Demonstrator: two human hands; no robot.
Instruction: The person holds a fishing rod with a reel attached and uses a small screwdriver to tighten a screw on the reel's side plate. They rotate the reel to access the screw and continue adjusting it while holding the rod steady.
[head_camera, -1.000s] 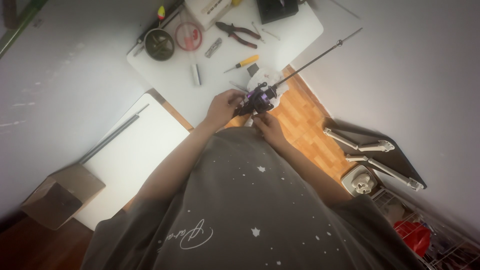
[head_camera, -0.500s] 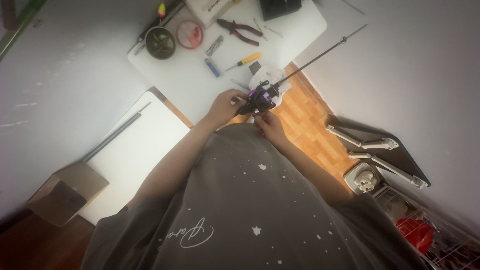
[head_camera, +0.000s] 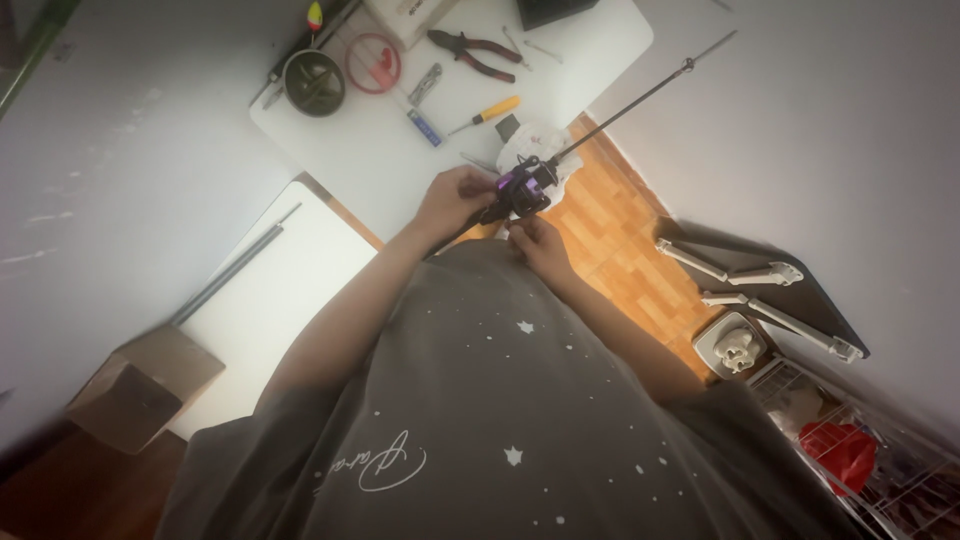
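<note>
A small purple-and-black fishing reel mounted on a thin dark fishing rod sits just off the near edge of the white rectangular table, held up above the gap where the orange-brown parquet floor shows. The left hand is wrapped around the rod's grip just beside the reel, fingers curled closed on it. The right hand comes up from below with its fingertips against the reel's underside; whether they pinch a part of it or only touch it cannot be told. The rod runs away from the reel up and to the right, its slim tip reaching past the table's corner toward the pale wall. Just behind the reel, a crumpled white cloth lies on the table edge. Farther back on the tabletop lie a screwdriver with a yellow handle, a small blue-and-silver tool, dark pliers with red-black handles, a red ring-shaped spool and a round dark green tin. To the left stands a second white board with a grey metal bar along its edge, and a brown cardboard box sits on the floor beyond it. At the right, white folding legs rest on a dark panel.
</note>
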